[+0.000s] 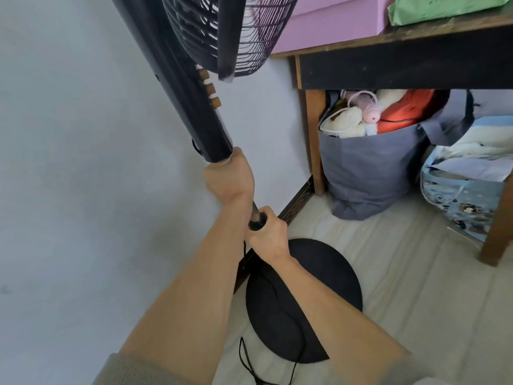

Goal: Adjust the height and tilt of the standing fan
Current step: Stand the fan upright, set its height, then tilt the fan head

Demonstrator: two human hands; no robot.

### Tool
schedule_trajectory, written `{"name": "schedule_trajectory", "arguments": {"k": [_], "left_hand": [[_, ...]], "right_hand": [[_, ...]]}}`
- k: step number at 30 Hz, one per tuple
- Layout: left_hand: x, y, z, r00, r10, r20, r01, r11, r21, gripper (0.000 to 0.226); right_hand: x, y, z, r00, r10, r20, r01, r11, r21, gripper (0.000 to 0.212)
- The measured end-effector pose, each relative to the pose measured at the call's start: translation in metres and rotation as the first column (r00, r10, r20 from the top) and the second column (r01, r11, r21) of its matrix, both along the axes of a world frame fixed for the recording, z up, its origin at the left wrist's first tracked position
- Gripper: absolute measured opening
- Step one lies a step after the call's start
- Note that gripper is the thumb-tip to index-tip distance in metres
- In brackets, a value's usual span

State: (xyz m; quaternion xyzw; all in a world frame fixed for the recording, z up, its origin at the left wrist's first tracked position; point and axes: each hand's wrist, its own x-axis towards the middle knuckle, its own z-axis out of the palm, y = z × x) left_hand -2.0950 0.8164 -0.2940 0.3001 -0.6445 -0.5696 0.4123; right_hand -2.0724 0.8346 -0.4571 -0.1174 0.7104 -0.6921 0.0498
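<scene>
A black standing fan stands close to the pale wall. Its grille head (222,31) fills the top of the view, above a thick black control column (191,101) with three tan buttons (209,88). My left hand (229,179) grips the thin pole right under that column. Below it, my right hand (268,232) grips the black height collar (256,222) on the pole. The round black base (327,279) sits on the floor beneath my arms, with a black cord (249,365) trailing from it.
To the right stands a dark wooden table (402,65) with a pink box (327,26) and a green bag (444,8) on top. Under it sit a grey bag (366,176) full of soft toys and a blue patterned bag (466,190). The floor is pale tile.
</scene>
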Motion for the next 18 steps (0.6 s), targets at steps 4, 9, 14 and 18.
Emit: {"name": "schedule_trajectory", "arguments": {"k": [4, 9, 14, 18], "left_hand": [[0.003, -0.002, -0.002, 1.000, 0.005, -0.001, -0.005, 1.000, -0.004, 0.048], [0.002, 0.006, -0.001, 0.999, 0.039, 0.017, -0.038, 0.998, -0.049, 0.046], [0.003, 0.010, -0.002, 1.000, 0.015, 0.021, -0.014, 0.999, -0.041, 0.044], [0.006, 0.002, 0.001, 0.989, -0.115, 0.098, 0.114, 0.993, 0.016, 0.051]], "right_hand": [[-0.025, 0.023, 0.005, 0.925, 0.355, 0.139, -0.363, 0.931, 0.039, 0.027], [0.004, 0.004, 0.003, 0.997, -0.062, 0.054, 0.056, 0.993, 0.105, 0.018], [0.003, 0.007, -0.002, 0.998, -0.054, 0.036, 0.051, 0.996, 0.070, 0.021], [-0.025, 0.027, 0.009, 0.924, 0.363, 0.118, -0.370, 0.928, 0.040, 0.021]]}}
